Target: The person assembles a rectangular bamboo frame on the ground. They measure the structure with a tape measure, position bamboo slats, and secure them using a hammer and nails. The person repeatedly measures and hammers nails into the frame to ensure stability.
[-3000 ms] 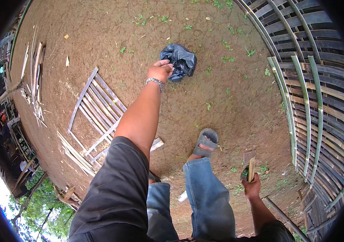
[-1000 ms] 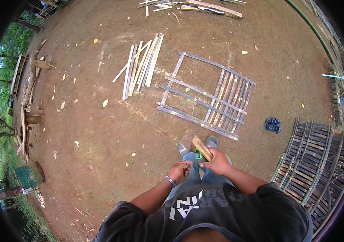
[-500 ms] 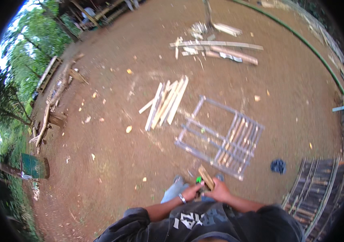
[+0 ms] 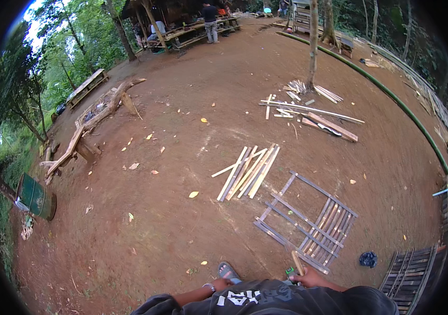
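My right hand (image 4: 312, 279) is closed around a short light-brown piece of wood (image 4: 298, 262), which points up and away from me. Right by those fingers is a small green and dark boxy object (image 4: 290, 272), too small to name. My left hand (image 4: 222, 284), with a band on its wrist, lies close to the front of my dark shirt; its fingers are too hidden to read. Just beyond my right hand, a slatted frame of wooden strips (image 4: 308, 227) lies flat on the ground, with slats filling part of its right side.
A pile of cut strips (image 4: 249, 173) lies ahead. Farther off are boards and poles (image 4: 329, 126) near a tree trunk (image 4: 312, 47). A dark slatted panel (image 4: 410, 275) and black bundle (image 4: 368, 259) are right. Left are a green drum (image 4: 36, 197) and log bench (image 4: 98, 115). A person (image 4: 210, 21) stands far back.
My hands have come apart: the left has let go and moved left toward my shirt, while the right keeps the wood. The view has tilted up, showing more of the far yard.
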`<state>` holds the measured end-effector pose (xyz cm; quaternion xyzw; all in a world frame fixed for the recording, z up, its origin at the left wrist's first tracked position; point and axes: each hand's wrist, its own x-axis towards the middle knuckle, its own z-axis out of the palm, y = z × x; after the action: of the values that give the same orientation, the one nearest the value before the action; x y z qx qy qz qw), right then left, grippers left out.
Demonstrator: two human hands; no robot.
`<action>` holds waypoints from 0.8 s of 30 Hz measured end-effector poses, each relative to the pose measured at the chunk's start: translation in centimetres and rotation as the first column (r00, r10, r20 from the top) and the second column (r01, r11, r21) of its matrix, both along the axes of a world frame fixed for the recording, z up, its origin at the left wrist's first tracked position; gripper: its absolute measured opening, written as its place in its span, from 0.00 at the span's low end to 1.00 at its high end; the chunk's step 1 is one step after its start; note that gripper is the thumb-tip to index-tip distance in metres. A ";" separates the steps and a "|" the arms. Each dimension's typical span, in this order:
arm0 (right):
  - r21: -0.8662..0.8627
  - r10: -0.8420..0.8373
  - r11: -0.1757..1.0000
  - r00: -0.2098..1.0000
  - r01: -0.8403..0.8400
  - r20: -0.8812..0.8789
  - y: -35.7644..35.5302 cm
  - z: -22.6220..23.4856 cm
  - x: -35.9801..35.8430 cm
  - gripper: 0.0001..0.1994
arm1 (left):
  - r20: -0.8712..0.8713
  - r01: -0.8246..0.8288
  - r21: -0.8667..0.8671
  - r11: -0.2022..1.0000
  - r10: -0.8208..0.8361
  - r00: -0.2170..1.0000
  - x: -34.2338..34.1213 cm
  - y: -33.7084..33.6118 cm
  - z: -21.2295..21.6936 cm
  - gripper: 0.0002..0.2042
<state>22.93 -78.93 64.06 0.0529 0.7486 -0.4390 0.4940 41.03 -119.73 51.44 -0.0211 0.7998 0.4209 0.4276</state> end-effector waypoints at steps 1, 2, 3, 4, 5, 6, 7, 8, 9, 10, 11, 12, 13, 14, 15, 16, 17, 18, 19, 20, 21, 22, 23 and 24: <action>0.045 0.079 0.996 0.997 -0.077 -0.028 -0.7 -1.2 0.3 0.36 | 0.039 -0.015 0.007 1.000 0.015 0.999 2.1 -2.6 1.1 0.27; 0.091 0.144 0.986 0.988 -0.138 -0.055 -1.3 -1.9 0.6 0.36 | 0.073 -0.031 0.020 0.999 0.030 0.997 3.2 -4.8 2.3 0.26; 0.140 0.212 0.970 0.974 -0.200 -0.075 -2.5 -2.2 0.8 0.36 | 0.089 -0.047 0.031 0.998 0.044 0.995 3.5 -6.6 2.9 0.26; 0.140 0.252 0.960 0.966 -0.243 -0.054 -3.8 -2.6 0.9 0.37 | 0.098 -0.058 0.041 0.997 0.054 0.994 3.5 -8.5 3.4 0.26; 0.138 0.289 0.949 0.957 -0.282 -0.032 -5.1 -3.0 0.9 0.37 | 0.105 -0.066 0.056 0.996 0.060 0.993 3.5 -9.8 3.5 0.26; 0.130 0.331 0.936 0.944 -0.326 -0.011 -6.7 -2.9 0.7 0.38 | 0.110 -0.082 0.066 0.994 0.074 0.991 3.4 -11.2 3.8 0.25; 0.073 0.331 0.942 0.943 -0.328 -0.037 -8.7 -1.5 0.7 0.37 | 0.112 -0.093 0.075 0.993 0.085 0.990 3.3 -12.5 4.0 0.25; 0.016 0.327 0.945 0.943 -0.327 -0.063 -10.6 0.1 0.6 0.37 | 0.111 -0.099 0.089 0.991 0.089 0.990 2.8 -13.5 4.0 0.25; -0.040 0.317 0.946 0.944 -0.321 -0.089 -11.9 1.1 0.7 0.36 | 0.107 -0.101 0.103 0.990 0.090 0.990 2.2 -14.4 4.1 0.25; 0.009 0.335 0.942 0.938 -0.336 -0.090 -11.7 -1.3 1.0 0.35 | 0.101 -0.091 0.120 0.989 0.079 0.992 1.0 -15.3 4.4 0.24; 0.059 0.359 0.933 0.930 -0.355 -0.086 -11.3 -4.9 1.1 0.33 | 0.095 -0.083 0.131 0.988 0.071 0.993 0.0 -15.8 4.6 0.24; 0.105 0.386 0.920 0.918 -0.377 -0.087 -12.3 -5.1 0.5 0.31 | 0.089 -0.078 0.139 0.987 0.066 0.994 -0.9 -16.5 4.6 0.24; 0.037 0.347 0.938 0.934 -0.345 -0.088 -12.6 -4.9 0.1 0.30 | 0.082 -0.072 0.148 0.986 0.061 0.995 -1.9 -17.2 4.8 0.24; -0.031 0.306 0.950 0.948 -0.310 -0.087 -12.8 -4.6 0.1 0.29 | 0.084 -0.067 0.159 0.985 0.054 0.995 -2.8 -17.6 4.7 0.23; -0.058 0.285 0.956 0.956 -0.289 -0.071 -14.0 -2.8 -0.3 0.28 | 0.083 -0.068 0.157 0.985 0.055 0.995 -3.6 -18.1 4.8 0.23; -0.084 0.261 0.961 0.964 -0.265 -0.056 -15.1 -0.9 -0.6 0.28 | 0.076 -0.060 0.156 0.986 0.049 0.996 -4.9 -18.7 5.0 0.23; -0.067 0.246 0.966 0.969 -0.248 -0.033 -16.1 0.5 -1.0 0.28 | 0.068 -0.052 0.151 0.987 0.042 0.997 -6.2 -19.1 5.3 0.23; -0.066 0.241 0.968 0.970 -0.243 -0.036 -16.5 -0.2 -2.6 0.28 | 0.048 -0.038 0.148 0.988 0.031 0.998 -8.0 -19.6 5.5 0.22; -0.064 0.236 0.969 0.971 -0.237 -0.027 -16.7 -0.7 -3.6 0.28 | 0.052 -0.032 0.148 0.989 0.024 0.998 -8.8 -19.9 5.8 0.22; -0.079 0.245 0.966 0.969 -0.246 -0.027 -17.2 -3.8 -4.5 0.29 | 0.038 -0.024 0.139 0.990 0.019 0.999 -11.2 -20.6 5.7 0.22; -0.091 0.253 0.963 0.967 -0.254 -0.014 -17.5 -6.6 -4.8 0.29 | 0.034 -0.015 0.137 0.990 0.010 0.999 -12.7 -21.0 5.8 0.22; -0.122 0.297 0.946 0.954 -0.301 -0.049 -18.4 -9.1 -5.6 0.28 | 0.031 -0.011 0.135 0.991 0.007 1.000 -13.9 -21.7 6.0 0.21; -0.147 0.329 0.929 0.940 -0.339 -0.087 -19.1 -11.6 -6.2 0.27 | 0.030 0.007 0.133 0.991 -0.011 0.999 -15.1 -22.1 6.5 0.21; -0.169 0.358 0.911 0.925 -0.376 -0.126 -19.7 -14.0 -6.4 0.27 | 0.022 0.015 0.130 0.991 -0.018 1.000 -16.9 -22.9 7.0 0.21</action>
<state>16.48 -98.62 50.09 -0.1564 0.7220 -0.4097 0.5352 24.12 -142.63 58.41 0.0084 0.7659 0.4680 0.4408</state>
